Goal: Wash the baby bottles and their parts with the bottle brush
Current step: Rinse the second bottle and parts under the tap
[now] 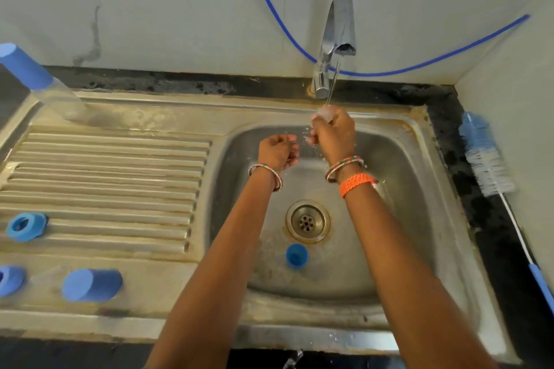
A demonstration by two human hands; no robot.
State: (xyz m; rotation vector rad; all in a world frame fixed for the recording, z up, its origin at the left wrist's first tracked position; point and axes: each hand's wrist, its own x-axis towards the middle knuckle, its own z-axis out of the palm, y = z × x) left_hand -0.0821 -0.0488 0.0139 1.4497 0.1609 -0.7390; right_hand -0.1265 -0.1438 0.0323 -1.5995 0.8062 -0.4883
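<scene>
Steel sink (419, 135), blue cap (296, 255) inside

- small clear part (325, 113) in right hand (332, 136) under the tap stream: mostly covered by fingers, blurred, can't tell which bottle part
- left hand (277, 151): fingers curled away from camera, can't tell if anything is inside the grip
- blue piece (10, 280) at left edge: cut off by the frame
- bottle brush (487, 159) on the table at right: handle end runs out of frame at lower right
- capped bottle (39, 81) at upper left: clear body blurred, base hard to make out
- blue hose (389, 72): both ends out of view
</scene>
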